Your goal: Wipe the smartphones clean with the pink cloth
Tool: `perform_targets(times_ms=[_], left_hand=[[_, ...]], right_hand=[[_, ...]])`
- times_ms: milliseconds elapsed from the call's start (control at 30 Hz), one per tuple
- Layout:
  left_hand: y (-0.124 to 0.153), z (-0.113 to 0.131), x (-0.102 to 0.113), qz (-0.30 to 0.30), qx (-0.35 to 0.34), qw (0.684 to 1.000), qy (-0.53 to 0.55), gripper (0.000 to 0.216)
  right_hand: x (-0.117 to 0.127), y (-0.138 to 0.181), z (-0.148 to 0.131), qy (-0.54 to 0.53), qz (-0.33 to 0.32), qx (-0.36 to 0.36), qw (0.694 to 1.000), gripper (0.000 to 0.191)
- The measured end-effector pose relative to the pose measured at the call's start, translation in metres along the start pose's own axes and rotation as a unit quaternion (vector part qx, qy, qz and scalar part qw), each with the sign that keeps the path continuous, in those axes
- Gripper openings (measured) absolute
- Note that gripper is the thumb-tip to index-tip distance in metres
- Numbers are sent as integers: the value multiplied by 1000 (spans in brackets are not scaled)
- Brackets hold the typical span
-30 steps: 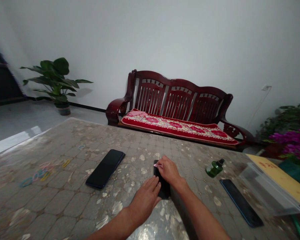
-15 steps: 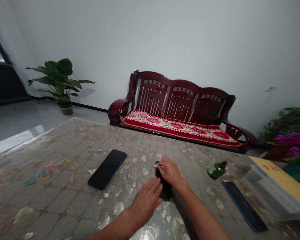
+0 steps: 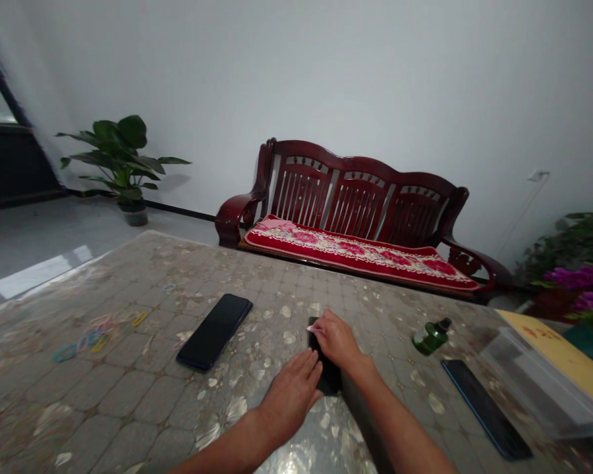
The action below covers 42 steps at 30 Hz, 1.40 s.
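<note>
A dark phone lies on the patterned tablecloth between my hands, partly hidden by them. My left hand rests along its left side, fingers stretched out and fingertips touching its edge. Over the upper part of that phone, my right hand is closed in a pinch on a small pale pink piece, perhaps a cloth or wipe; most of it is covered by the fingers. A second dark phone lies to the left, screen up. Farther right stands a small green bottle with a black cap.
A third phone lies right of my right arm, beside a clear plastic box with a yellow sheet on top. Several coloured bands are scattered at left. A wooden bench stands behind the tablecloth.
The whole view has shifted slightly. Both hands stay at the phone in nearly the same place, with the right one still pinching the pale pink piece.
</note>
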State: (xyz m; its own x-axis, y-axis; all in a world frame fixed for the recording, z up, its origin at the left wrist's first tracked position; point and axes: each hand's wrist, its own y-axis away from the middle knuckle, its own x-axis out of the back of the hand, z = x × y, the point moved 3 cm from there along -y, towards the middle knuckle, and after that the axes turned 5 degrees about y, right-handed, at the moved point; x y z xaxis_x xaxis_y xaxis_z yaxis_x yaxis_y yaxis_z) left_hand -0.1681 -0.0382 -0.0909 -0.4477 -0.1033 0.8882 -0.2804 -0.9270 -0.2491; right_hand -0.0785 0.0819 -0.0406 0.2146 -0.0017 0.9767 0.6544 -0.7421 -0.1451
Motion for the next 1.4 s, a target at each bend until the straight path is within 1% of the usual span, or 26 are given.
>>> perform_targets(times_ms=[100,300,400,533,600,733,867,967,1067,1133,1200,1333,1400], left_hand=[[-1,0,-1,-3,9,1000,-4,45],[-1,0,-1,-2,2,1000,-2,43],[-2,0,0,-1,-3,1000,-2,43],[-2,-1,-1,6,-6,1000,-1,43],[-1,-2,-2,8,-6,1000,-3,43],[0,-3,-3,23,-12,1000,4,40],[0,-2,-2,24,-13,1000,2,39],[-1,-1,0,18,-9,1000,0,40],[0,0,3,20,-9,1000,11,38],[1,0,4,24,-13,999,18,37],[1,-1,4,25,-16,999,19,36],[0,-2,3,28,-19,999,19,34],[0,-1,3,29,-19,999,21,34]], right_hand=[[3,0,1,5,1,10,1000,22],[1,-15,4,33,14,-31,999,22],[1,-10,2,25,11,-13,1000,21],[4,3,0,0,-11,25,1000,21],[6,5,0,-1,-16,32,999,20],[6,-5,3,21,-7,6,1000,21],[2,-9,4,24,6,-12,1000,22],[0,0,4,-1,6,11,1000,21],[-1,10,5,-36,-12,42,998,21],[0,10,7,-52,-24,52,997,24],[1,5,9,-47,-27,45,997,25],[5,-8,11,4,-11,-7,1000,22],[5,-7,9,11,-11,-7,1000,23]])
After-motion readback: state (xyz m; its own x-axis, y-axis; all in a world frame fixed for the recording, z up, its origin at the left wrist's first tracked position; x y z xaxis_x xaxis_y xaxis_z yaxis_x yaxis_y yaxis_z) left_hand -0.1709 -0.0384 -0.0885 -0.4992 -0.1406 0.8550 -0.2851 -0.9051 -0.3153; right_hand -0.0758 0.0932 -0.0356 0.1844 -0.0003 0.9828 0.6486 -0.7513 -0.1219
